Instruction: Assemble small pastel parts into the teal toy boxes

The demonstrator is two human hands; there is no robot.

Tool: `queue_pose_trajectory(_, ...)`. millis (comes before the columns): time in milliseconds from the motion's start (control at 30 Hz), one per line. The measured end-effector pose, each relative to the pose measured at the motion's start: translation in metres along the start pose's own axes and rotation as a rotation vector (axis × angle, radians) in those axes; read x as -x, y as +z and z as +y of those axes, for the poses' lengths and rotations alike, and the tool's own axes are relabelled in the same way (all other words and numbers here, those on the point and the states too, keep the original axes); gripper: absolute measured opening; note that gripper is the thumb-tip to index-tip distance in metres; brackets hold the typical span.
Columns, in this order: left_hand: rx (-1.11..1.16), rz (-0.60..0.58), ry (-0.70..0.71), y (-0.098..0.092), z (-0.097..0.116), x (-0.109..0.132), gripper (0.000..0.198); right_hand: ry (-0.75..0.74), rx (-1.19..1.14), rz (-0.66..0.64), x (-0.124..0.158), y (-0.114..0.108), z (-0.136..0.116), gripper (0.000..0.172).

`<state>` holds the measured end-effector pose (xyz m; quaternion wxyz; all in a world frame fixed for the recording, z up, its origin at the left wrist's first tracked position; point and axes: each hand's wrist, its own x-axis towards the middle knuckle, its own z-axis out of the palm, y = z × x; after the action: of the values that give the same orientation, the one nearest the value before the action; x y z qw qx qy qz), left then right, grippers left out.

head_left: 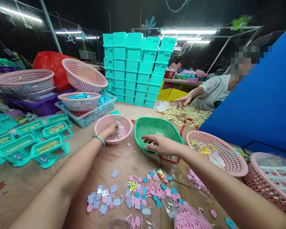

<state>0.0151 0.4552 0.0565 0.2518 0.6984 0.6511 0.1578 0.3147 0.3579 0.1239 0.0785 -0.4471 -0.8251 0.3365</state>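
Observation:
My left hand (111, 129) reaches into a small pink basket (102, 124) and its fingers curl around clear plastic bags inside. A green bangle sits on that wrist. My right hand (160, 144) hovers with fingers spread over the near rim of a green basket (143, 127), holding nothing. Below both arms, small pink, blue and lilac plastic toy pieces (138, 194) lie scattered on the wooden table (26, 181).
Teal toy trays (26, 144) lie at the left. Pink baskets (26, 81) and a blue crate sit behind them, with a tall stack of teal boxes (138, 68) beyond. A seated person (212, 90) reaches over yellow parts (188, 114). Pink baskets (219, 152) and a blue board (259, 98) stand at the right.

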Motion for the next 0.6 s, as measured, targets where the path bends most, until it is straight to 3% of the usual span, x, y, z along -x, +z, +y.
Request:
queue_pose_trajectory(200, 0.388, 0.065, -0.054, -0.035, -0.007, 0.009, 0.023, 0.004, -0.032, 0.04, 0.036, -0.006, 0.014, 0.044)
queue_pose_trajectory(333, 0.634, 0.013, -0.016, -0.052, 0.017, 0.022, 0.025, 0.051, -0.252, 0.112, 0.057, -0.004, 0.018, 0.041)
queue_pose_trajectory(433, 0.751, -0.139, 0.07, -0.035, 0.063, 0.025, 0.031, 0.117, -0.755, 0.162, 0.062, 0.01, 0.015, 0.053)
queue_pose_trajectory(533, 0.849, -0.355, 0.102, 0.01, 0.132, 0.019, 0.034, 0.166, -1.231, 0.334, 0.049, 0.016, 0.018, 0.068)
queue_pose_trajectory(600, 0.887, -0.407, 0.104, 0.042, 0.186, 0.007, 0.033, 0.161, -1.341, 0.47, 0.035, 0.0, 0.028, 0.06)
